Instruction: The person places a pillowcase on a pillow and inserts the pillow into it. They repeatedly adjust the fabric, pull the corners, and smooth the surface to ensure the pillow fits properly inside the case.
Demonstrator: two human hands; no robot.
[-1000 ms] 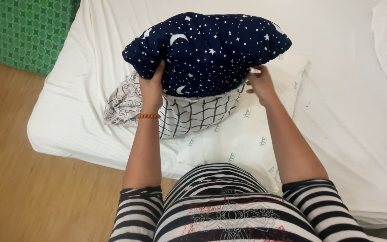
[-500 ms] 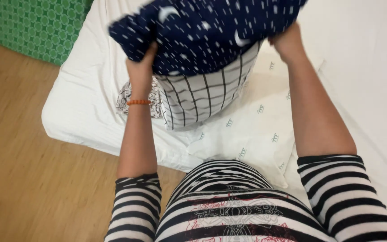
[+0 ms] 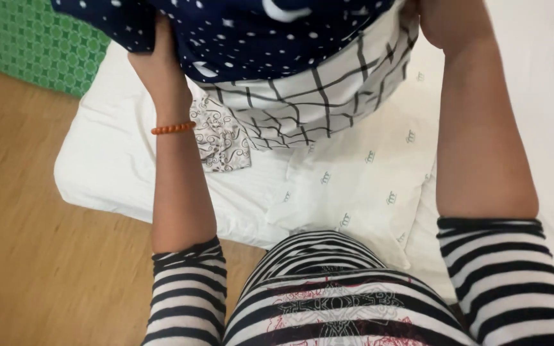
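A dark blue pillow [image 3: 245,32] printed with white stars and moons is lifted toward me, filling the top of the view. My left hand [image 3: 158,61], with an orange bead bracelet at the wrist, grips its left side. My right hand [image 3: 440,22] holds its right side, mostly cut off by the frame's top edge. Under the blue pillow lies a white pillow with a black grid [image 3: 315,106], and beside that a grey swirl-patterned cloth [image 3: 222,138].
A white mattress [image 3: 110,166] lies on a wooden floor [image 3: 40,256]. A white pillow with small green marks [image 3: 360,192] sits just in front of me. A green patterned mat [image 3: 27,38] is at the top left.
Both hands have raised the blue pillow off the stack and drawn it closer, so it now fills the top of the view. The grid pillow beneath is more exposed.
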